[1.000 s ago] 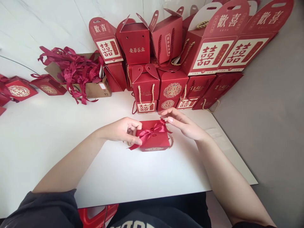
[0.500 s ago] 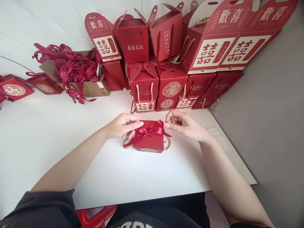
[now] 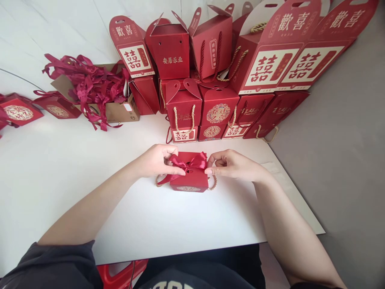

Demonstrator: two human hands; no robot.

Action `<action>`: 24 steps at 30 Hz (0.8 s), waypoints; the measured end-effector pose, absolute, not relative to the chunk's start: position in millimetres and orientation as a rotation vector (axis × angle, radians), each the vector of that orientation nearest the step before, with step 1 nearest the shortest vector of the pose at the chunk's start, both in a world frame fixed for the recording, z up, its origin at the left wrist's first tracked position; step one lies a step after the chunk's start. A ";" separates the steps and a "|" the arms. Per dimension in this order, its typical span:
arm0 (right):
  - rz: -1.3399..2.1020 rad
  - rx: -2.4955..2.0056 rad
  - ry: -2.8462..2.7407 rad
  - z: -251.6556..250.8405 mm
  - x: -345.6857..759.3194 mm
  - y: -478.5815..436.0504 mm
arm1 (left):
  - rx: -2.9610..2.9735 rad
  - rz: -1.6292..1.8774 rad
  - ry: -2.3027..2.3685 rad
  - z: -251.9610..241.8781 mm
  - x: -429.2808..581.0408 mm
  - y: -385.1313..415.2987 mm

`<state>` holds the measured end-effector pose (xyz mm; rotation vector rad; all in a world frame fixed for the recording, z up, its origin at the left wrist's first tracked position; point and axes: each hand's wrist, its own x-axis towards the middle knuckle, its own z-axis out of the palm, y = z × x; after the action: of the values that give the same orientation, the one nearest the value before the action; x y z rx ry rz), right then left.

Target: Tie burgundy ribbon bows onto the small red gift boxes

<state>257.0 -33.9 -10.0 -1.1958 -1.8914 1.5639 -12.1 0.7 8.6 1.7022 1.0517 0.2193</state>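
Note:
A small red gift box (image 3: 192,180) with a round pale pattern on its near side sits on the white table. Across its top is a shiny red ribbon bow (image 3: 195,161). My left hand (image 3: 161,159) is at the bow's left side, thumb in front and fingers curled behind, closed around the left loop. On the other side, my right hand (image 3: 230,165) pinches the bow's right end between thumb and index finger; the ribbon tail there is hidden. A gold cord handle (image 3: 214,183) sticks out on the right, and another shows below my left hand.
Stacked red boxes (image 3: 216,104) with cord handles stand along the back against the wall. A cardboard carton (image 3: 120,112) overflowing with red ribbons (image 3: 90,86) is at back left. Further left lie ribboned boxes (image 3: 57,106). A grey wall (image 3: 339,140) borders the table's right edge.
My left thumb has moved right and down across the bow's left side. My right fingers have come down onto the bow's right end, and the tail that pointed right there is now out of sight.

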 end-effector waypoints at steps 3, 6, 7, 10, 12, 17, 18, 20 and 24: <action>1.776 -1.043 -1.792 -9.0 256.1 -35.2 | 1.719 0.226 1.051 7.9 -12.5 1.3; 1.783 -0.997 -1.795 -10.8 258.0 -35.3 | 1.709 0.235 1.038 6.3 -13.0 1.7; 1.724 -1.043 -1.826 -11.5 259.6 -34.8 | 1.708 0.243 1.034 5.7 -13.2 1.8; 1.507 -1.246 -1.885 -13.2 265.6 -32.1 | 1.694 0.262 1.019 4.3 -13.6 1.7; 1.459 -1.308 -1.892 -13.6 269.0 -30.2 | 1.673 0.255 1.008 4.3 -13.4 1.5; 1.524 -1.281 -1.957 -13.2 270.5 -29.1 | 1.712 0.248 1.036 5.9 -12.0 1.8; 1.543 -1.255 -1.959 -12.9 269.8 -29.4 | 1.737 0.264 1.040 5.6 -11.9 2.2; 1.611 -1.174 -1.942 -12.4 267.7 -30.0 | 1.779 0.292 1.034 4.3 -12.1 3.5; 1.783 -1.005 -1.837 -14.6 262.7 -30.3 | 1.779 0.283 1.026 0.7 -13.4 5.6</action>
<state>262.7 -30.3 -14.6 -1.0054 -1.8374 1.7833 -13.4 5.6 0.7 1.7793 1.0256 0.2828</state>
